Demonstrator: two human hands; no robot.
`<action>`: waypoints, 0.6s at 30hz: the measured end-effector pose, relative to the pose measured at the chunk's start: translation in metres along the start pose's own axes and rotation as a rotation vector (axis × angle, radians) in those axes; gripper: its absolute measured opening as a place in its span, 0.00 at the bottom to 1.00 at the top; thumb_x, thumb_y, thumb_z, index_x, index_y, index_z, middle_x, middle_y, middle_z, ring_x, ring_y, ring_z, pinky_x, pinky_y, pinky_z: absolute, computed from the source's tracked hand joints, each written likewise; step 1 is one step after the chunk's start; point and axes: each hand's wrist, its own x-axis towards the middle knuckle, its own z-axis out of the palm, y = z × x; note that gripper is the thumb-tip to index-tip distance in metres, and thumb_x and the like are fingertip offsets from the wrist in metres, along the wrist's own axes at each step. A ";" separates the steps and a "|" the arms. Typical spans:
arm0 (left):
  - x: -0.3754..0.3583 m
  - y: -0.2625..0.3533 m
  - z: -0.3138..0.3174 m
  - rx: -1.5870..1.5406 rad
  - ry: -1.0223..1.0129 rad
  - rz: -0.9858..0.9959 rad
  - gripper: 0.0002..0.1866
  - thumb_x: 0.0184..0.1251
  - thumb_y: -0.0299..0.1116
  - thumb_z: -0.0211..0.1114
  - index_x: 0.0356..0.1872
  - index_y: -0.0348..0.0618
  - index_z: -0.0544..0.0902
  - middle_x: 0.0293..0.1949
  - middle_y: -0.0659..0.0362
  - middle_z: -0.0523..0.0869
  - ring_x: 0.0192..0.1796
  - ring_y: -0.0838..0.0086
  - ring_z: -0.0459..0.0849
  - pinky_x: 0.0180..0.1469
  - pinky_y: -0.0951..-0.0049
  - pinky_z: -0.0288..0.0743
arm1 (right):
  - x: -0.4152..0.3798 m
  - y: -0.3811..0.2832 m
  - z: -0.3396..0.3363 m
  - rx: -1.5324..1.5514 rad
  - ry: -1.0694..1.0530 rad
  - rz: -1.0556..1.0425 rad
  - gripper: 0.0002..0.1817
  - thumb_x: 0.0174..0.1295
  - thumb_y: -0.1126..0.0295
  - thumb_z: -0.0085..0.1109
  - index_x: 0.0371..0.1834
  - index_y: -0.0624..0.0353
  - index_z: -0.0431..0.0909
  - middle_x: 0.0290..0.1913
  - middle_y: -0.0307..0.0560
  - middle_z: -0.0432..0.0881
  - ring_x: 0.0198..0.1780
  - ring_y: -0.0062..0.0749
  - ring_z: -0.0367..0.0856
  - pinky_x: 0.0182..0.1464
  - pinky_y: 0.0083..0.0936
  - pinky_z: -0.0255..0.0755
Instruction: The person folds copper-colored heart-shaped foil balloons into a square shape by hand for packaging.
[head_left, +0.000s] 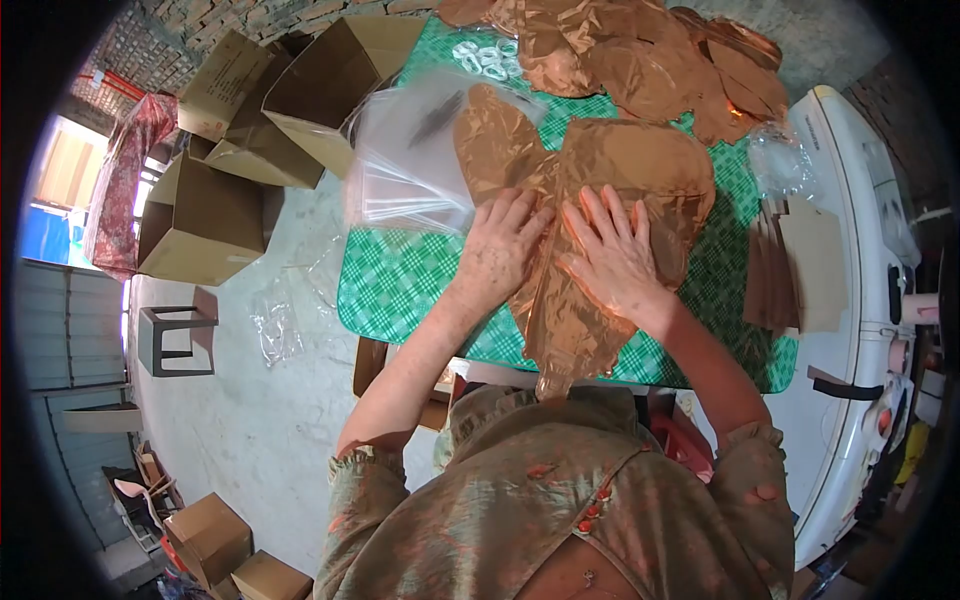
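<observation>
A flat copper-coloured foil balloon with rounded lobes lies on the green checked tablecloth, its narrow end at the table's near edge. My left hand rests on the foil's left part, fingers slightly apart and pointing away from me. To its right, my right hand lies flat on the middle of the foil with fingers spread. Left of the foil is a stack of clear plastic bags. More copper foil pieces are heaped at the table's far side.
White rings of ribbon lie near the far edge. Brown card pieces and a clear plastic bundle are at the right, beside a white appliance. Open cardboard boxes and a small stool stand on the floor at left.
</observation>
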 end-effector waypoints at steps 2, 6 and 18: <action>0.001 0.000 0.000 0.016 0.007 0.007 0.26 0.67 0.28 0.70 0.67 0.43 0.83 0.69 0.49 0.81 0.74 0.51 0.76 0.73 0.50 0.71 | 0.000 0.000 0.006 -0.006 0.043 -0.006 0.41 0.79 0.44 0.53 0.90 0.49 0.57 0.92 0.51 0.47 0.92 0.54 0.36 0.86 0.71 0.30; 0.011 0.013 -0.007 -0.042 0.043 0.026 0.28 0.70 0.32 0.71 0.70 0.39 0.80 0.71 0.45 0.79 0.78 0.47 0.73 0.78 0.47 0.68 | 0.002 0.001 0.007 -0.041 0.008 0.003 0.41 0.79 0.41 0.52 0.89 0.49 0.60 0.92 0.51 0.47 0.92 0.57 0.36 0.84 0.76 0.32; 0.006 0.052 0.015 -0.307 -0.045 -0.039 0.44 0.80 0.53 0.64 0.86 0.36 0.61 0.83 0.37 0.64 0.86 0.41 0.61 0.86 0.45 0.55 | 0.003 0.002 0.013 -0.011 0.042 0.003 0.39 0.81 0.48 0.43 0.90 0.52 0.55 0.92 0.51 0.45 0.92 0.57 0.31 0.85 0.74 0.26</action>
